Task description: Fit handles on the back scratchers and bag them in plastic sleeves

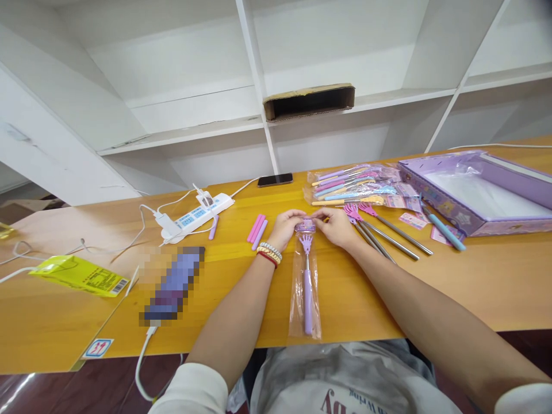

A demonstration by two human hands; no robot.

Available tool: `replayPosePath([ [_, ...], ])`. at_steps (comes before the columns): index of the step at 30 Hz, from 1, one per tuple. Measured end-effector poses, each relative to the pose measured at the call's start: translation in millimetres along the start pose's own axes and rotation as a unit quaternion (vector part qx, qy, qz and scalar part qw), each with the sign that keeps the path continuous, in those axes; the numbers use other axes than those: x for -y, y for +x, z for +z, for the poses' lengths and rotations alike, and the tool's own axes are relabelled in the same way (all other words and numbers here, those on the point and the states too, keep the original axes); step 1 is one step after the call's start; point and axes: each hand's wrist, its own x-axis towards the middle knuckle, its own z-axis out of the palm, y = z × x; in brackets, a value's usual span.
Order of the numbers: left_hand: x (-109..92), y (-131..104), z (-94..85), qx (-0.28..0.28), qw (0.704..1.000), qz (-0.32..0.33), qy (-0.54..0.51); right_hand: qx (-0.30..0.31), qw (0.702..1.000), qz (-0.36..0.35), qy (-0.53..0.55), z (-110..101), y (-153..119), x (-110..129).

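Note:
A purple back scratcher [307, 287] with a hand-shaped head lies in a clear plastic bag [295, 310] on the table in front of me. At the bag's top end, a small printed card [306, 225] shows. My left hand [286, 227] pinches the top left corner of the bag, and my right hand [335, 226] pinches the top right corner. Right of my right hand lie several pink-headed back scratchers [394, 236] with bare metal rods. Pink and purple handle grips [257, 231] rest left of my left hand.
Several bagged back scratchers [353, 184] lie at the back, beside a purple display box [478, 224]. A blue-handled scratcher [446, 231] leans over cards near it. Left are a power strip [198, 215], cables, a blurred phone [175, 282] and a yellow packet [81, 276]. Another phone [275, 180] sits behind.

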Motion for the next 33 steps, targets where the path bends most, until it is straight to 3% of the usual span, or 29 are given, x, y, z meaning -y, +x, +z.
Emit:
replayPosePath([
  [13, -6.0, -0.6, -7.3, 0.048, 0.996, -0.024, 0.064, 0.018, 0.995, -0.088, -0.052, -5.1, 1.7, -10.3],
  [19, 2.1, 1.7, -9.2, 0.048, 0.989, 0.024, 0.136, 0.037, 0.994, -0.077, -0.072, -7.1, 1.7, -5.9],
  [27, 8.6, 5.5, -13.5, 0.054, 0.987, 0.043, 0.148, 0.047, 0.998, 0.004, -0.052, -2.8, -2.2, -5.9],
  [33, 7.9, 4.0, -10.5, 0.080, 0.983, 0.080, 0.146, 0.092, 0.992, 0.026, -0.082, -1.0, -1.3, -9.5],
])
